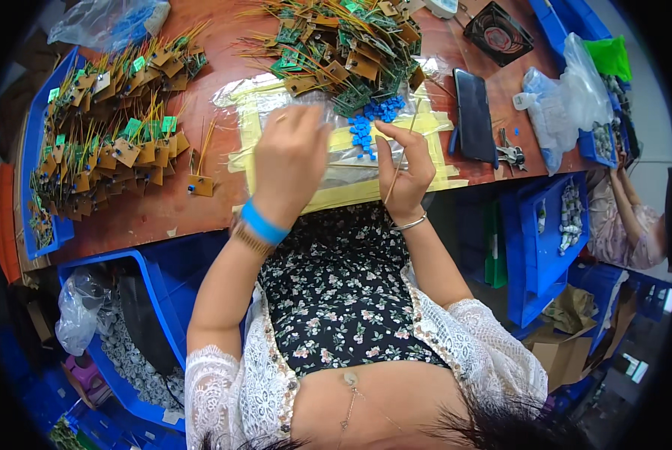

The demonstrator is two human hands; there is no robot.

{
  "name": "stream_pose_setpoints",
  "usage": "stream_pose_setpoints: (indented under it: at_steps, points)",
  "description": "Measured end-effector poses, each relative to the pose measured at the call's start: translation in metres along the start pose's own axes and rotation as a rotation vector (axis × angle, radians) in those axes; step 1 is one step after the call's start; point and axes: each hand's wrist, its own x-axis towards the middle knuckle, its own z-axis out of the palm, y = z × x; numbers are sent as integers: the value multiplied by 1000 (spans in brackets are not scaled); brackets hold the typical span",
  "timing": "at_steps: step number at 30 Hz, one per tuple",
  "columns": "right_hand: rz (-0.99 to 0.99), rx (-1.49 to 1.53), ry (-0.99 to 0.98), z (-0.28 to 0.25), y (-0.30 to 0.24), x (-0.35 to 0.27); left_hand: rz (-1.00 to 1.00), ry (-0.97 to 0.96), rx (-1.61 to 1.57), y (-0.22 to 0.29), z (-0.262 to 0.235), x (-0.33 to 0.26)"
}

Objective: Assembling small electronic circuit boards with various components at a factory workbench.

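Note:
My left hand, smeared by motion, hovers over the left part of a work mat edged with yellow tape; I cannot make out its fingers or anything in them. Just right of the mat's middle is my right hand, its thumb and forefinger apart. A thin brown stick runs across its palm, seemingly held by the curled fingers. Small blue plastic pieces lie loose between the hands. Behind them rises a heap of green and brown circuit boards with wires.
Rows of wired boards fill the table's left side, and one small board lies apart. A phone, metal clippers, a black fan and plastic bags are on the right. Blue bins flank my lap. Another person's arm shows far right.

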Motion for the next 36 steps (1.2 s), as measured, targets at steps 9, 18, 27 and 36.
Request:
stream_pose_setpoints:
  at_steps: [9,18,27,36]
  points:
    - [119,53,18,-4,7,-3,43,-137,139,1,59,36]
    - [147,154,5,-5,4,-6,-47,105,56,-29,0,21]
    - [127,436,-322,-6,-19,-1,-785,378,-873,-19,-35,-68]
    - [270,366,-513,17,-31,2,-772,355,-918,-10,-30,-92]
